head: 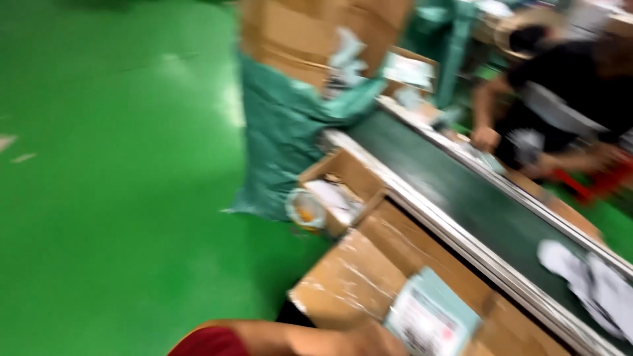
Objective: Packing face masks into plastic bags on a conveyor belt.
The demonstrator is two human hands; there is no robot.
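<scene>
One hand shows, low at the frame's edge, its arm in a red sleeve; which hand it is and its grip cannot be told through the blur. It touches a pale teal packet lying on a taped cardboard box beside the dark conveyor belt. Green floor lies open to the left. A co-worker's hands reach across the belt.

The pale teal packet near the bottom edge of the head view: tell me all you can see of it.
The pale teal packet is flat and rectangular, seemingly a soft plastic mailer, with a white printed label covering its lower left part; blur hides the print. It lies tilted on a taped brown cardboard box beside the dark conveyor belt. A hand at the bottom edge meets its lower left corner; which hand, and whether it grips, cannot be told.
</scene>
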